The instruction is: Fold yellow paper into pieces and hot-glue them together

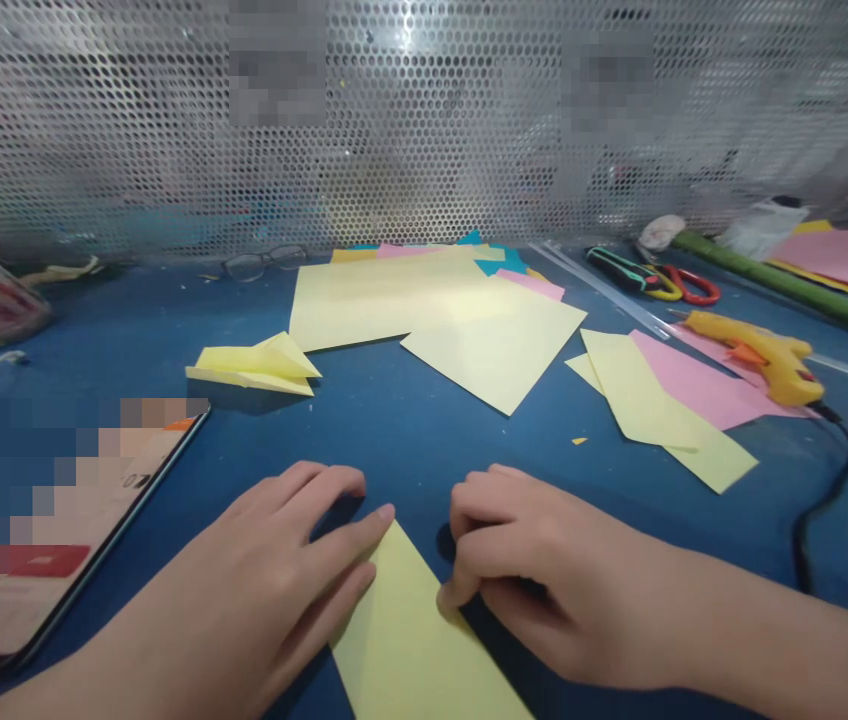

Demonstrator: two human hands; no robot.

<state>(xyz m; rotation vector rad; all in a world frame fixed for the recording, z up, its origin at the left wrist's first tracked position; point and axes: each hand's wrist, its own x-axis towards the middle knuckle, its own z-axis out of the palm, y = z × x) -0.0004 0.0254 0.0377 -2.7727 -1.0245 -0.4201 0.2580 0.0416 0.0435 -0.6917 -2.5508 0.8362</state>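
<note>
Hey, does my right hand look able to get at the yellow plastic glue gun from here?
Probably yes: only flat yellow paper pieces and pink paper seem to lie between your right hand and the glue gun, nothing tall. Your hand would first have to leave the pointed yellow paper sheet.

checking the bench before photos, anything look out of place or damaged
One small thing: an orange scrap lies loose on the blue table, beyond the right hand and apart from the yellow sheet it touches. It looks like a stray offcut.

Smooth, matt paper sheet (428, 640)
</note>
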